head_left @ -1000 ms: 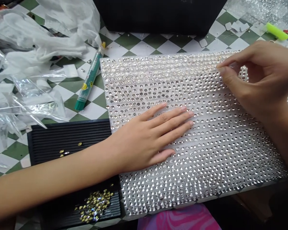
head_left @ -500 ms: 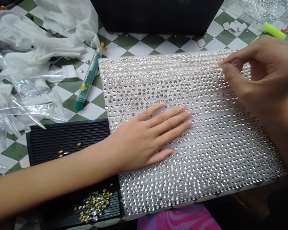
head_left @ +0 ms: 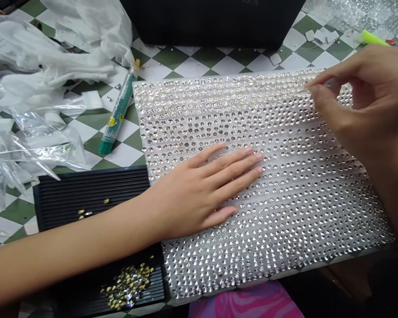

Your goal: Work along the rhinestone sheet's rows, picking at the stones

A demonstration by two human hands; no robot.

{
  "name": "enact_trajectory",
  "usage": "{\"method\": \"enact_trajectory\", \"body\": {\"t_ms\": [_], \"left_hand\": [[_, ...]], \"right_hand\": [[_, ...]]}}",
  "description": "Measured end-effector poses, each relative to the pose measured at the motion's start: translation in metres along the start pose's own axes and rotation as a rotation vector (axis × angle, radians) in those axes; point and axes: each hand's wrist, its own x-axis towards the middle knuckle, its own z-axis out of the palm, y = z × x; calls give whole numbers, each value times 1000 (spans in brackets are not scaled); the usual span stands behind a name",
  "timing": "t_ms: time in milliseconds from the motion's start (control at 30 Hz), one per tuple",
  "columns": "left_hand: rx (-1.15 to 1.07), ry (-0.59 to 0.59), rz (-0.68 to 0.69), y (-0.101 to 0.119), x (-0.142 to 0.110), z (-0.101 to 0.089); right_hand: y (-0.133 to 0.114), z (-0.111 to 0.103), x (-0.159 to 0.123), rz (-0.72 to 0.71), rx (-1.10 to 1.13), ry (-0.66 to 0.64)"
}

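Observation:
A pale sheet covered with rows of clear rhinestones (head_left: 285, 185) lies in front of me. My left hand (head_left: 205, 185) rests flat on its left half, fingers stretched and slightly apart. Over the sheet's upper right part, my right hand (head_left: 361, 97) pinches thumb against forefinger. From the pinch a thin, pale, needle-like thing (head_left: 295, 93) points left, just above the stones; its exact kind is unclear. Beneath my left forearm lies a black ridged tray (head_left: 96, 183), holding a pile of loose gold-backed rhinestones (head_left: 129, 285).
A green glue tube (head_left: 117, 115) lies left of the sheet. Crumpled white cloth-like material (head_left: 69, 57) and clear plastic bags (head_left: 36, 145) spread across the left. A black box-like object (head_left: 212, 22) stands behind. A yellow-green item (head_left: 374, 38) lies at the back right on the checkered cover.
My right hand has shifted slightly to the right, keeping its pinch. My left hand stays flat on the sheet. The whole view has moved a little.

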Motion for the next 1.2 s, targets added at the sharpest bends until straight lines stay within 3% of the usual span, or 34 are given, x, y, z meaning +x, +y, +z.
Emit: {"method": "enact_trajectory", "body": {"t_ms": [133,267,467,667,1100,1200], "left_hand": [[-7,-11,-9,0,-1,0],[-15,-2,-6,0,0,0],[-17,47,-9,0,-1,5],[-8,34,2,-2,-2,6],[-18,32,-16,-1,-3,6],[-28,47,-11,-1,-3,7]], "right_hand": [[18,-1,-1,-57,199,115],[28,2,-4,-71,249,35],[19,8,-5,-69,254,42],[7,1,-4,-40,169,3],[3,0,-4,-15,160,-18],[4,1,-5,-71,121,-8]]}}
